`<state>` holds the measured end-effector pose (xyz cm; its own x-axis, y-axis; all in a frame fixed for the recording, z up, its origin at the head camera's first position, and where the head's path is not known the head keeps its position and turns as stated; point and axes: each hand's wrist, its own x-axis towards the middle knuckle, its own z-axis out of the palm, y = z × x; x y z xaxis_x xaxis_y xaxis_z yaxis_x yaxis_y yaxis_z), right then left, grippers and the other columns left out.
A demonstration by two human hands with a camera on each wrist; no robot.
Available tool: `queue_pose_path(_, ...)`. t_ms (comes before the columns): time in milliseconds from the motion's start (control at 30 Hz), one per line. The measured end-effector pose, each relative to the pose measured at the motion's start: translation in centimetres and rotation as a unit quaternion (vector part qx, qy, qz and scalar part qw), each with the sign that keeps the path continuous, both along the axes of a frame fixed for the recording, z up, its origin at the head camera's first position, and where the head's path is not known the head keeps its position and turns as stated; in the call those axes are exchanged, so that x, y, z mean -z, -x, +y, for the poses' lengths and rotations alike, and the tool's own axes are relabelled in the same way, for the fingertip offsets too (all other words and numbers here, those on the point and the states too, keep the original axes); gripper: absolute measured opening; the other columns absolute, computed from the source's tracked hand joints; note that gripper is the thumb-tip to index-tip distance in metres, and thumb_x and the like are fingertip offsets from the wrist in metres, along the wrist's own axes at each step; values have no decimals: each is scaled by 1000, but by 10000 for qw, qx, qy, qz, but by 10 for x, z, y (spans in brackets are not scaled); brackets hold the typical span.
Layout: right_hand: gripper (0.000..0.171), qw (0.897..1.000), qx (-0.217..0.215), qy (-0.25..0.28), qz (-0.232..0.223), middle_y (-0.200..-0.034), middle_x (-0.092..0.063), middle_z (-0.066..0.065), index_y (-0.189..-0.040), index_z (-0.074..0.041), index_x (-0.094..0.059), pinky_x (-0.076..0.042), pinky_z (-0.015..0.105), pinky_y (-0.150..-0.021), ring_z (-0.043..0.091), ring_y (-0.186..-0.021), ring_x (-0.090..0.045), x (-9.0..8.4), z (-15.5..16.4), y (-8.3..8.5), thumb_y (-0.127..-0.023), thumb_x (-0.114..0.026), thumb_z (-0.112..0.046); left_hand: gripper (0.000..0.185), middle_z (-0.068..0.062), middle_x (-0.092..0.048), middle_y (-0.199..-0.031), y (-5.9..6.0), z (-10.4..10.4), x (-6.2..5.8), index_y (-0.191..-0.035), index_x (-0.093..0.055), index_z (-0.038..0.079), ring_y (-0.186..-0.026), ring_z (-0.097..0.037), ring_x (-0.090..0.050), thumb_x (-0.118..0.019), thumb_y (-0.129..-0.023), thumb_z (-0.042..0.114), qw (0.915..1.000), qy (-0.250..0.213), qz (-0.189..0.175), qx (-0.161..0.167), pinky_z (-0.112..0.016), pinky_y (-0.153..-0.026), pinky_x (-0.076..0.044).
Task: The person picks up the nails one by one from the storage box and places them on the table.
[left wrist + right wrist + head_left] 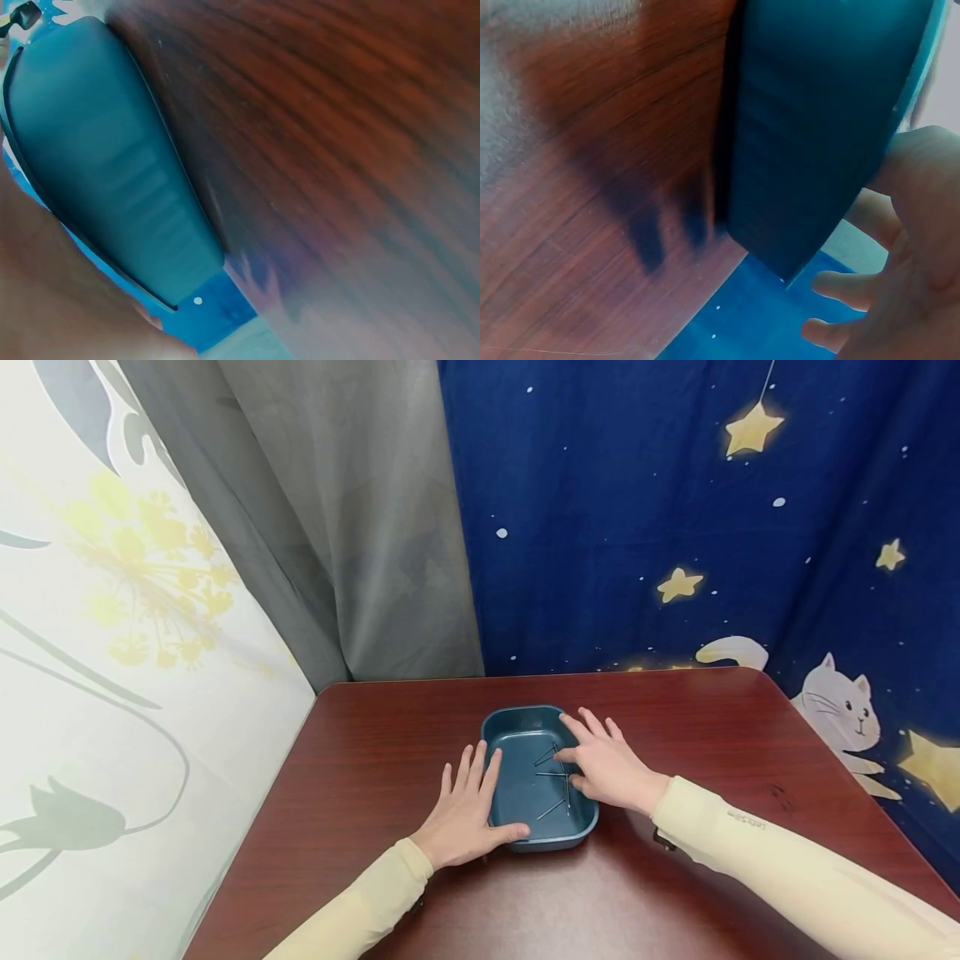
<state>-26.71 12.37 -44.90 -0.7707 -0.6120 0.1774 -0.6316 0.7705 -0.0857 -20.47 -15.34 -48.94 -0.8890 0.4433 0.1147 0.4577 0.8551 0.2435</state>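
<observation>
Nearest to the camera, two forearms in cream sleeves are reaching forward over the dark red wooden table (360, 760), and both hands are lying at a small teal tray (517, 722) that is standing between them. The left hand (467, 810) is resting flat beside the tray's left wall, its fingers straight and relaxed, and its thumb is touching the near left corner of the rim; it is gripping nothing. The right hand (609, 767) is lying over the right rim with its fingers spread and nearly straight, and its thumb and forefinger are reaching inward over the tray's floor, toward several thin metal pins (558, 777) that are lying there, crossing each other loosely. I cannot tell whether a fingertip is really touching a pin. The tray's long axis is running away from the person, near to far, so each hand is sitting along one long side, but the pins are lying in the right half of the tray, clearly nearer to the right hand. Beyond the table, a grey curtain (337, 527) and a dark blue cloth with stars and a white cat (600, 485) are hanging.
</observation>
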Motion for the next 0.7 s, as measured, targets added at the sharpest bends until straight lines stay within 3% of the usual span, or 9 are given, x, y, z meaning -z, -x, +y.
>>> queue_pose_path(200, 22, 9990, -158, -380, 146, -151, -44, 20, -98, -23, -82, -23, 76, -105, 51, -145, -22, 2, -11, 3, -78, -83, -14, 118, -9, 10, -168, -1, 2, -1, -162, 4, 13, -153, -32, 6, -45, -83, 86, 10000, -28, -71, -56, -65, -116, -5)
queue_pose_path(433, 18, 9960, -81, -701, 551, -143, -52, 23, -82, -23, -81, -26, 76, -103, 53, -142, -29, 6, -19, 5, -74, -80, -7, 121, -12, 6, -168, 1, 3, 0, -162, 0, 7, -153, -32, 5, -49, -83, 84, 9999, -22, -146, -19, -65, -115, -6)
queue_pose_path(700, 11, 9910, 5, -1094, 774, -143, -53, 22, -84, -21, -81, -25, 75, -104, 51, -142, -29, 12, -31, 9, -78, -82, -11, 126, -11, 10, -168, 1, 1, -2, -162, -1, 6, -153, -30, 9, -54, -79, 85, 9995, 47, -302, 17, -64, -116, -5)
